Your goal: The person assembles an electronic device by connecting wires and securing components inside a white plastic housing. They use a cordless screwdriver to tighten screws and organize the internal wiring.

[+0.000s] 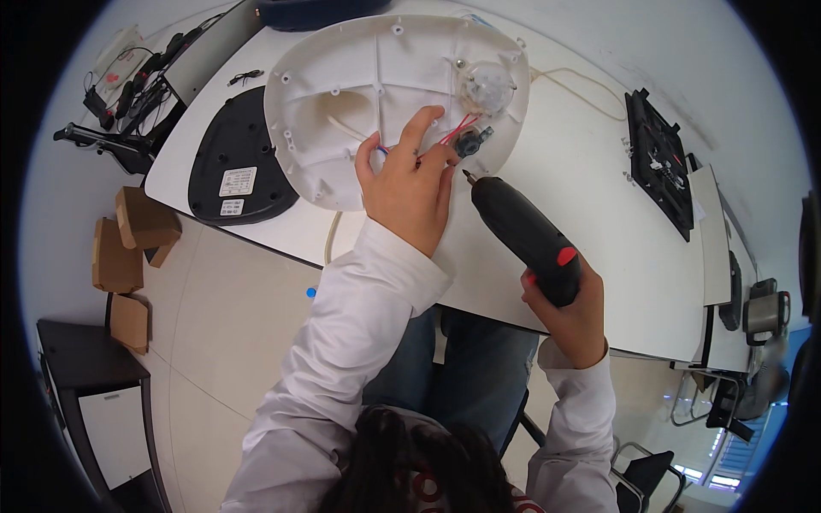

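A white plastic shell lies on the table with its ribbed, hollow inside facing up. My left hand reaches over its near edge with fingers spread. Its thumb side is close beside a small dark part with red wires; whether the fingertips touch that part is unclear. My right hand grips a black cordless screwdriver with red buttons. The bit points up-left, just short of the shell's near right edge. A clear round cover sits in the shell's far right area.
A black base plate with white labels lies left of the shell, partly beneath it. At the right stands an open black tool case with bits. A pale cord loops behind. Cardboard boxes are on the floor at left.
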Motion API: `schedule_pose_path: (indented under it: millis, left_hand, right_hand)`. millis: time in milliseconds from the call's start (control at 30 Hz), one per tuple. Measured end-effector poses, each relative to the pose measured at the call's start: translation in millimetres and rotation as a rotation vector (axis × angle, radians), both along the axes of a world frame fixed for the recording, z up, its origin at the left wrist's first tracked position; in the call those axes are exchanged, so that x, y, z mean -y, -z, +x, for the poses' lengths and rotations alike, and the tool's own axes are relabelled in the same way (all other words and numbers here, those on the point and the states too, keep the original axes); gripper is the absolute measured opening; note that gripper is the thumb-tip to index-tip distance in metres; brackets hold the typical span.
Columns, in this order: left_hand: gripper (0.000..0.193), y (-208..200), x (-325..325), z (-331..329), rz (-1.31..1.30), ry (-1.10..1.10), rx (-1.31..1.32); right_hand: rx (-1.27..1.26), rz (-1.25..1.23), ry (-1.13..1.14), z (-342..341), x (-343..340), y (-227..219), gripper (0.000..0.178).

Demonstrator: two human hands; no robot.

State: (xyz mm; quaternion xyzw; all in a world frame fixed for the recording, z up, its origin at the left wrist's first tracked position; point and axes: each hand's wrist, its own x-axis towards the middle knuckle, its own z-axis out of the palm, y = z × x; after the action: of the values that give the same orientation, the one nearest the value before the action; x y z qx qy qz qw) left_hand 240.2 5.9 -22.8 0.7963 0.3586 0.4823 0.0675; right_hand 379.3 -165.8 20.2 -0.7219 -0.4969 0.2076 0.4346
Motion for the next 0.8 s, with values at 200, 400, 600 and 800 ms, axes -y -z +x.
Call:
schedule_pose_path:
  millis: [200,400,600,800]
  left_hand:
    - [0.021,-2,1,-1,-0.017,-0.003,-0.006]
    - [0.021,-3,1,-1,-0.017,-0.006,-0.005]
    - [0.021,-4,2,-1,-0.023,-0.005,-0.018]
    - [0.022,-3,2,-2,-0.029,0.003,-0.015]
  right_hand:
    - [-0.014,0.018,-0.005,0,-7,7,0.028]
    - [-0.025,0.035,-0.021,1,-9,10,0.027]
    - [-0.061,0.046,-0.019,-1,-9,11,0.027]
    - [-0.065,0.047,-0.005,-5,-9,12,0.026]
